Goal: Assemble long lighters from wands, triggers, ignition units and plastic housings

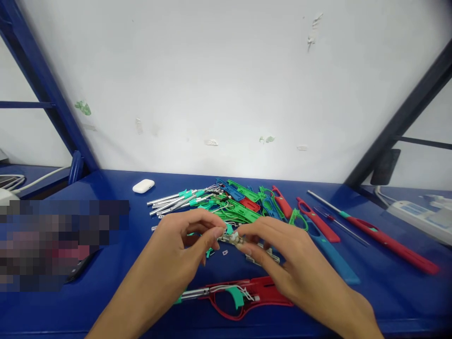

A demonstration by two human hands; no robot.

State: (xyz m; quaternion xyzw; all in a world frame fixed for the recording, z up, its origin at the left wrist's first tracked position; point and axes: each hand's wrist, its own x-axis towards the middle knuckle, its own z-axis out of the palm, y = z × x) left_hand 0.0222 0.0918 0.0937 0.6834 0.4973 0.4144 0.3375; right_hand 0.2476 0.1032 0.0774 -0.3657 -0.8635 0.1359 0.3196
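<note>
Over the blue table, my left hand (pixel 180 249) and my right hand (pixel 293 254) meet, thumbs and forefingers pinched on a small clear part with a whitish fitting (pixel 232 238). Fingertips hide much of it, so its exact kind is unclear. Below lies an open red lighter shell (pixel 263 286), holding a green trigger (pixel 236 297), white wires and a metal tube (pixel 195 294) at its left; my right hand overlaps its upper right part. Another clear piece (pixel 271 255) rests on the table, partly behind my right fingers. A tiny metal plate (pixel 225 253) lies beneath the fingertips.
Behind the hands is a heap of metal lighter tubes (pixel 173 203) and green shells (pixel 243 212). To the right are a blue shell (pixel 335 259), a thin rod-like tool (pixel 348 230) and a long red lighter (pixel 395 245). A white case (pixel 143 186) sits at back left.
</note>
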